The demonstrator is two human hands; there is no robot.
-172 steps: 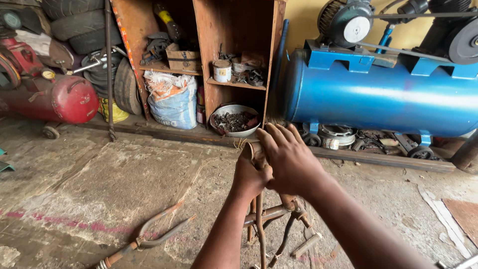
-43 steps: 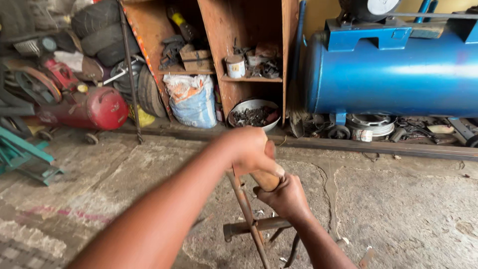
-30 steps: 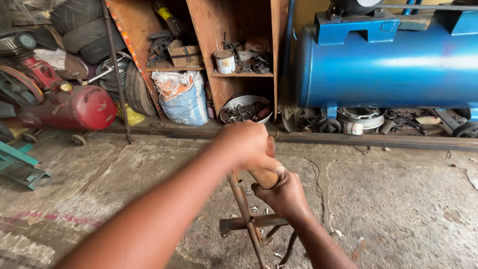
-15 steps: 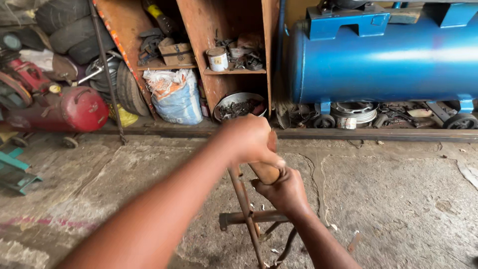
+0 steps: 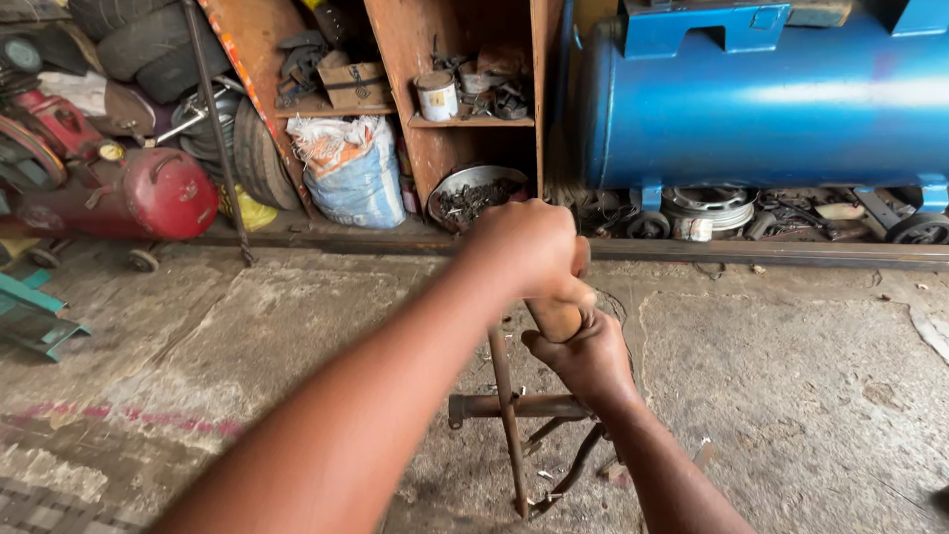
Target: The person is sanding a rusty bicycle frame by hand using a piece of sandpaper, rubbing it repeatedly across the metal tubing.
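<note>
L hand (image 5: 529, 247) closed over top of wooden handle (image 5: 556, 316), R hand (image 5: 583, 356) gripping it just below. Handle upright above rusty metal stand (image 5: 509, 420) on concrete floor (image 5: 791, 376). Blue tank (image 5: 761, 99) and wooden shelf (image 5: 465, 89) behind.

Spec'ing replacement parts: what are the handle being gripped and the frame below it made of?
Handle: looks like wood, tan-brown, smooth, worn; mostly covered by the left hand and right hand. Frame: probably steel rod and tube, brown, dull, rusty, unpainted.
</note>
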